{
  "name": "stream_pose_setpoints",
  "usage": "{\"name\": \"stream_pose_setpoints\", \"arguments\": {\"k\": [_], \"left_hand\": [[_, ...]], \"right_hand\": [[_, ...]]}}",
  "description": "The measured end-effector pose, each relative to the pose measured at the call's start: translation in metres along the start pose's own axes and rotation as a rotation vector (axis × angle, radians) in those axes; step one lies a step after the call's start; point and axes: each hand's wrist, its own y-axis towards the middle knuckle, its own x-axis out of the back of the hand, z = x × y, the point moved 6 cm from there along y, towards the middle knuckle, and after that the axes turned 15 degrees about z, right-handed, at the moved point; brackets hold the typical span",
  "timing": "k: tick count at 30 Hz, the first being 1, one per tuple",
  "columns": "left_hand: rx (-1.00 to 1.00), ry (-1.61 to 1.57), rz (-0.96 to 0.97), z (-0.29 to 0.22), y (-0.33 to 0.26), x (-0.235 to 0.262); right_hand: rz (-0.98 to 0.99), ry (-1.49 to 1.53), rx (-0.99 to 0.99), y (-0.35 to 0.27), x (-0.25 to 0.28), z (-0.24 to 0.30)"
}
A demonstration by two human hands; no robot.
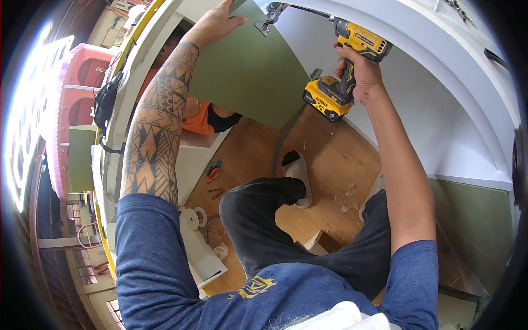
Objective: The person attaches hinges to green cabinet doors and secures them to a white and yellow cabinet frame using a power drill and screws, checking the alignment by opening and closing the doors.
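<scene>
My right hand (360,71) is wrapped around the handle of a yellow and black cordless impact driver (360,41). Its long bit points left and ends at a metal cabinet hinge (268,19) on the upper edge of a green cabinet door (247,74). My left hand (217,25) grips the door's upper left edge, thumb on the green face; its other fingers are partly cut off by the frame. Lower on the door's right edge sits a second hinge (315,73), just above the driver's battery.
Behind the door another person's orange and black shorts (206,118) show. Pliers (213,171), a white spool (191,219) and scraps lie around the wooden floor (335,159). A dark hose (280,146) runs past my foot. White curved cabinet walls (456,88) enclose the right side.
</scene>
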Motion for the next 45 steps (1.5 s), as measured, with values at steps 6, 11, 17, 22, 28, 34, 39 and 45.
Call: {"name": "stream_pose_setpoints", "arguments": {"k": [6, 11, 17, 22, 28, 34, 39, 45], "left_hand": [[-0.048, 0.038, -0.040, -0.002, 0.001, 0.000], [0.016, 0.154, -0.039, 0.007, 0.006, -0.002], [0.011, 0.095, -0.012, -0.001, 0.007, -0.007], [0.048, 0.112, -0.013, -0.005, 0.004, -0.012], [0.008, 0.019, -0.005, -0.023, -0.003, -0.007], [0.047, 0.009, 0.005, -0.016, -0.012, 0.003], [0.009, 0.045, -0.022, -0.011, -0.010, 0.001], [0.025, 0.054, -0.002, -0.010, -0.010, 0.000]], "right_hand": [[-0.001, 0.030, 0.001, 0.001, 0.005, -0.001], [0.021, 0.025, -0.005, 0.008, 0.001, -0.005], [0.043, 0.012, 0.001, 0.017, 0.004, -0.013], [0.040, 0.018, 0.026, 0.024, 0.001, -0.021], [0.020, 0.034, 0.020, 0.028, 0.009, -0.024], [0.006, 0.021, 0.000, 0.028, -0.005, -0.018], [0.007, 0.019, 0.005, 0.029, -0.006, -0.020], [0.005, 0.017, -0.006, 0.028, -0.008, -0.020]]}}
